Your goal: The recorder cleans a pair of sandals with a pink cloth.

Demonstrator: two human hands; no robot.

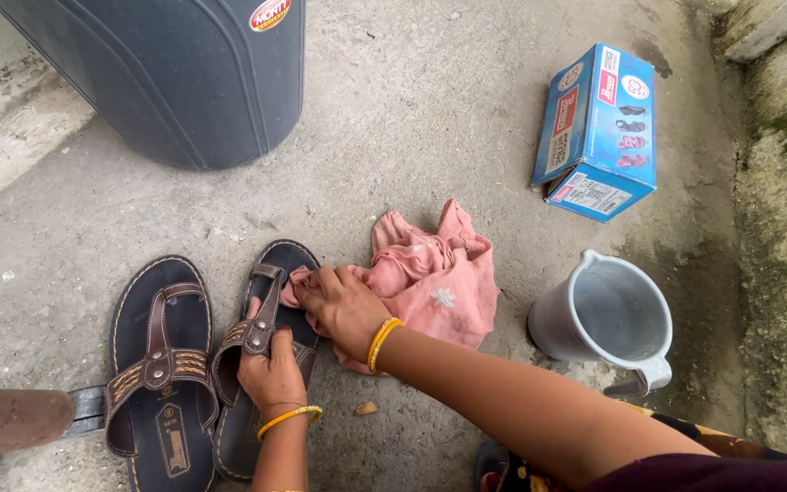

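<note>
Hands (270, 369) wipe sandal (261, 355) on rough concrete floor (393, 118)

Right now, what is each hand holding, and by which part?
Left hand grips the right-side brown sandal by its strap. Right hand clutches one end of the pink cloth, pressed on that sandal.

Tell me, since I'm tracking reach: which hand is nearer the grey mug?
The right hand. It presses the pink cloth on the sandal, toward the grey mug; the left hand grips the sandal's strap, farther away.
</note>
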